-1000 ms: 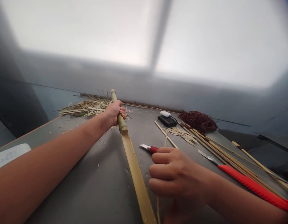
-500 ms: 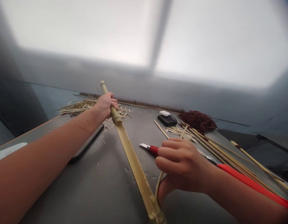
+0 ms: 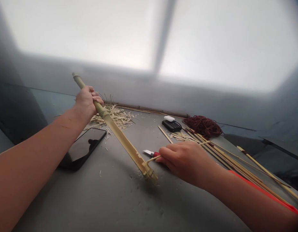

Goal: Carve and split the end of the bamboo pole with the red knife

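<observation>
My left hand (image 3: 87,98) is wrapped round the upper part of a green bamboo pole (image 3: 120,138), which slants from upper left to lower right. Below a node the pole is cut open, showing its pale hollow inside. A thin bamboo strip (image 3: 152,159) is still joined to the pole near its lower end. My right hand (image 3: 181,161) is closed on this strip, whose free end sticks out beyond the knuckles. Just in front of my right fingers, a knife (image 3: 149,152) with a short blade and red handle appears to lie on the table, its handle partly hidden.
A black phone (image 3: 87,145) lies by my left forearm. Bamboo shavings (image 3: 115,117) are heaped behind the pole. At right are bamboo sticks (image 3: 226,158), a red-handled tool (image 3: 265,190), a dark red cord bundle (image 3: 203,125) and a black case (image 3: 172,125) with a white case on it.
My left hand has moved left with the pole, and the pole's lower end has swung up and forward. My right hand has turned, drawing the strip out sideways. The knife has hardly moved.
</observation>
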`<state>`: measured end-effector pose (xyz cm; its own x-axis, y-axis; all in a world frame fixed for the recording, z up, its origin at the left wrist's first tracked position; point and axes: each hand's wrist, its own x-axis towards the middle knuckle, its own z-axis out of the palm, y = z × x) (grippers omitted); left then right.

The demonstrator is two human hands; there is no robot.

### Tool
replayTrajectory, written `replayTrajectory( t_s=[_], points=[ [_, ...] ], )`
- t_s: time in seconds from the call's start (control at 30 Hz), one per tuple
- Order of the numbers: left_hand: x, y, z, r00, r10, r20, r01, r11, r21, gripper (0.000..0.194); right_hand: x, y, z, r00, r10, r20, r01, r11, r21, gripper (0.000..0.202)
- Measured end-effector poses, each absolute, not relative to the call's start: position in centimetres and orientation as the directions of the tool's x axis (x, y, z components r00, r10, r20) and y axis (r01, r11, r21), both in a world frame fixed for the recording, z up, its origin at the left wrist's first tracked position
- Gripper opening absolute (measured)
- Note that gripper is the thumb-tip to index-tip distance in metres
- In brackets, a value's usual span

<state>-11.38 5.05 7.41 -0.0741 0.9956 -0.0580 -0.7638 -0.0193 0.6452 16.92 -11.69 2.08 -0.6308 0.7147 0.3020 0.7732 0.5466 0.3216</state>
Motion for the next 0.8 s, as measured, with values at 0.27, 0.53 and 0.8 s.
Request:
replayTrajectory(
  t_s=[0.27,0.53,0.8],
  points=[
    [-12.9,2.9,9.5,-0.300,0.943,0.143,-0.847,-0.332,0.414,0.028,17.0,-11.3,2.6,-0.300,0.846,0.442,0.945,0.328,0.013,0.038],
    [-11.0,4.7,8.0,-0.264,0.962,-0.074,-0.832,-0.188,0.521,0.021,16.5,-11.3,2.8,-0.191,0.880,0.435,0.929,0.305,-0.211,0.040],
    [-6.2,2.3,8.2,-0.066,0.997,-0.027,-0.792,-0.035,0.609,0.029,15.4,-11.7,3.0,-0.247,0.961,0.123,0.880,0.275,-0.386,0.025]
  ],
)
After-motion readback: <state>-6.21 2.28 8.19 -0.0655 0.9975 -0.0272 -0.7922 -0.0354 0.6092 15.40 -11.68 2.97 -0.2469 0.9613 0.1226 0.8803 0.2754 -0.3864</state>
